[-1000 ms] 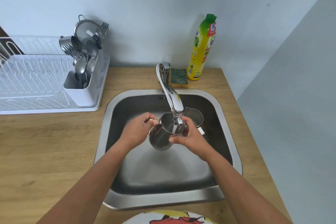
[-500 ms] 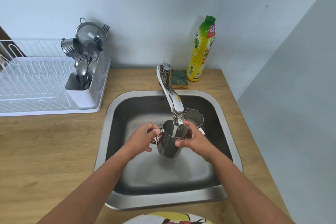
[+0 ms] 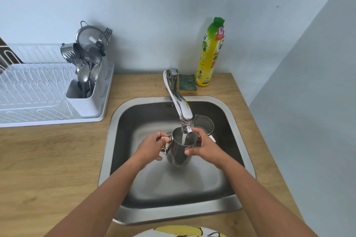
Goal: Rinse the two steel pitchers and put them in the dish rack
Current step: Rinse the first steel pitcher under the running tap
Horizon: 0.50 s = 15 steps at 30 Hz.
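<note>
Compared with a second ago, the held pitcher (image 3: 180, 148) has come from a sideways tilt to nearly upright, its open mouth now sitting straight under the faucet (image 3: 182, 109) nozzle, most likely so the stream runs inside rather than glancing off the wall. From the head camera, the only view there is, the left hand (image 3: 152, 147) is curled around the handle side, fingers closed on the handle, which gives it the turning control; the right hand (image 3: 204, 145) is cupped against the opposite wall, thumb near the rim and fingers wrapped round the body, steadying the vessel against the push of the water. Both hands hold it clear of the sink (image 3: 107, 152) floor, over the middle of the basin, so any overflow falls into the bowl. A thin stream seems to be running into the mouth, though how full it is cannot be told. The second pitcher (image 3: 204, 124) stands upright on the basin floor just behind the right hand, toward the back right, waiting its turn. The dish rack (image 3: 38, 90) sits on the wooden counter (image 3: 48, 169) to the left of the sink, its wire section open, cutlery crowded into the holder at its near end. A sponge (image 3: 187, 84) and a soap bottle (image 3: 211, 54) stand behind the tap. By my judgement the task is early: first pitcher mid-rinse, neither one racked.
</note>
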Tool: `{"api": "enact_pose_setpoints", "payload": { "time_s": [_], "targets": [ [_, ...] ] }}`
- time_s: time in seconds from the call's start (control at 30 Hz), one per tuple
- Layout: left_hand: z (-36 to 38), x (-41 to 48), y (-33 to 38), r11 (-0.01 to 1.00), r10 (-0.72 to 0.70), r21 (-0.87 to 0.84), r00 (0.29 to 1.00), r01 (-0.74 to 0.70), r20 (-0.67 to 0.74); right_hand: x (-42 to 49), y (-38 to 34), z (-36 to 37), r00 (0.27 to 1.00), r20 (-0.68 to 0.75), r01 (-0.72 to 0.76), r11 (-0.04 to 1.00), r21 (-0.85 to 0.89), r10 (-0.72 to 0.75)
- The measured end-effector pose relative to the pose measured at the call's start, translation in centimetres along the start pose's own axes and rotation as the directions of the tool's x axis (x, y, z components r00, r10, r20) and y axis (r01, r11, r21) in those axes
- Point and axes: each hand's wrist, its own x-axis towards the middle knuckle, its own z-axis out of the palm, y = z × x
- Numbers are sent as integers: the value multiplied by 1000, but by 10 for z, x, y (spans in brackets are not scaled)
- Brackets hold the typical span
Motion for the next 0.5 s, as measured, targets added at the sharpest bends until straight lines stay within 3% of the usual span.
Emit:
{"api": "enact_pose_setpoints", "payload": {
  "time_s": [0.5],
  "targets": [
    [-4,0,2,998,-47,-30,998,48,37,1,1,-4,1000,-12,-14,995,102,15]
  ]
}}
